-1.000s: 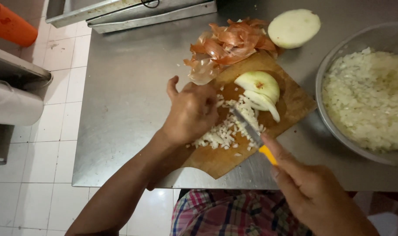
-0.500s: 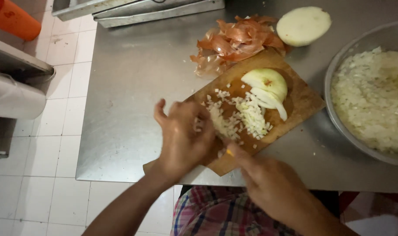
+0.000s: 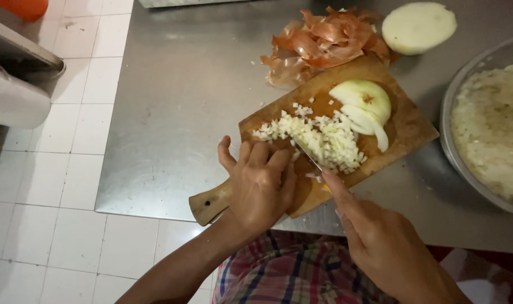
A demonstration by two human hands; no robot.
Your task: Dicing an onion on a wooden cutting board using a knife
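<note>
A wooden cutting board (image 3: pixel 403 132) lies at an angle on the steel table. A pile of diced onion (image 3: pixel 324 138) covers its middle, and an onion half with a few slices (image 3: pixel 364 101) rests at its far end. My right hand (image 3: pixel 380 242) grips a knife (image 3: pixel 310 159) with a yellow handle, its forefinger along the back of the blade. The blade lies low against the near side of the diced pile. My left hand (image 3: pixel 260 181) lies flat on the board's near end, fingers spread, right beside the blade.
Brown onion skins (image 3: pixel 318 42) are heaped beyond the board, and a peeled onion half (image 3: pixel 418 27) lies cut side down behind them. A large metal bowl (image 3: pixel 453 141) of chopped onion stands at the right. The steel table's edge (image 3: pixel 107 186) borders a white tiled floor on the left.
My left hand slid back from the diced pile to the board's near end. The knife went down to the near side of the pile. The view shifted closer over the board.
</note>
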